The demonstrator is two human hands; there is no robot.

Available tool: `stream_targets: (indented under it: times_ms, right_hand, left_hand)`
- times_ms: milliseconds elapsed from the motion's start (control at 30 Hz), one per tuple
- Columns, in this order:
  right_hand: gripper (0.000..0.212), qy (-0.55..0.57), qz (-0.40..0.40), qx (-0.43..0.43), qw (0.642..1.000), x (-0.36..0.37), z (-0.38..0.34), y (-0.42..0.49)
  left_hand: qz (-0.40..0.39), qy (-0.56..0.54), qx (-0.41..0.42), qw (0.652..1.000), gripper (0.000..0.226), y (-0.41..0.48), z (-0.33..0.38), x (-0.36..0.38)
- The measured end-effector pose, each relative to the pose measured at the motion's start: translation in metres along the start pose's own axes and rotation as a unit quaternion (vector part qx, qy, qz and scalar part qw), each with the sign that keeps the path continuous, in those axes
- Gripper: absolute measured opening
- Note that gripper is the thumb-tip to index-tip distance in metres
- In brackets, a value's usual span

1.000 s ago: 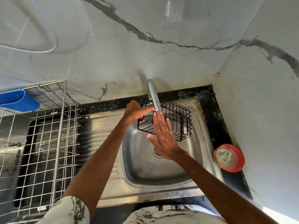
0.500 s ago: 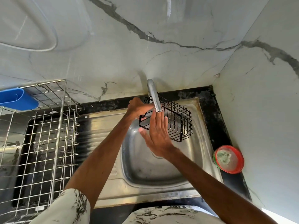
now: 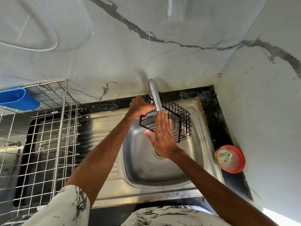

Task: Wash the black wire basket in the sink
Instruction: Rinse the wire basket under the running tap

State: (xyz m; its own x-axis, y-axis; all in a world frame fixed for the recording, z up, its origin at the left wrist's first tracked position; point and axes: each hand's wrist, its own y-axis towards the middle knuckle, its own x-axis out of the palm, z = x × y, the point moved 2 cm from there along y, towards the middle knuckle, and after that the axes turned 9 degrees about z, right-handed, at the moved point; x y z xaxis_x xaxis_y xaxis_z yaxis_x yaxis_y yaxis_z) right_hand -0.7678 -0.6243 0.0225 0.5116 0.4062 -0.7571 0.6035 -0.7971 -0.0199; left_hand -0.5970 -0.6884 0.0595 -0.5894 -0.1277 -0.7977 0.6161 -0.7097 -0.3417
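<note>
So your left hand (image 3: 140, 107) has its fingers curled around the left end of the black wire basket (image 3: 179, 121), gripping the rim, and it's holding the thing up over the back part of the sink (image 3: 146, 170) instead of letting it sit on the bottom. The basket is tilted, with its open side facing roughly toward you, and it's tucked right under the chrome tap (image 3: 154, 95), whose spout crosses in front of the basket's back edge. Your right hand (image 3: 162, 136) isn't gripping anything: fingers straight and together, thumb sticking out to the left, and the flat of the hand lies against the near side of the basket with the fingertips right at the end of the spout. I honestly can't tell whether water is coming out. The drain (image 3: 157, 154) peeks out just below your right wrist. Off to the left there's a silver wire rack (image 3: 48, 136) standing over the draining board, with a blue plastic holder (image 3: 17, 99) hanging on its far left corner. On the black surface (image 3: 216, 121) to the right of the sink sits a round red-rimmed tub (image 3: 230, 159) with something greenish inside, pushed near the marble-look wall (image 3: 179, 30). Both your patterned sleeves (image 3: 68, 207) show at the bottom.
</note>
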Motion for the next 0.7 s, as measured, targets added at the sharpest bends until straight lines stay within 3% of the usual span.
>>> stream_targets:
  times_ms: [100, 233, 367, 433, 500, 700]
  right_hand:
    - [0.092, 0.007, 0.001, -0.022, 1.000, 0.004, -0.022, 0.007]
    - [0.082, -0.016, 0.029, -0.081, 0.996, -0.005, 0.006, -0.004]
    - [0.081, -0.007, 0.010, 0.011, 1.000, -0.008, 0.069, -0.027]
    - [0.088, 0.004, -0.008, 0.083, 0.996, -0.008, 0.090, -0.034]
    - [0.095, 0.023, -0.025, 0.105, 0.994, -0.008, 0.088, -0.031]
    - [0.078, 0.037, -0.030, -0.082, 0.996, -0.012, -0.007, -0.015]
  left_hand:
    - [0.005, -0.002, -0.004, 1.000, 0.046, -0.001, 0.000, -0.008]
    - [-0.014, -0.019, -0.007, 1.000, 0.055, -0.004, -0.002, -0.017]
    - [-0.011, -0.018, 0.000, 1.000, 0.055, -0.009, -0.007, -0.020]
    - [-0.008, -0.016, 0.008, 1.000, 0.053, -0.012, -0.006, -0.021]
    - [0.000, -0.014, 0.011, 1.000, 0.054, -0.018, -0.005, -0.021]
    - [0.009, -0.033, -0.068, 0.997, 0.070, -0.041, -0.037, -0.021]
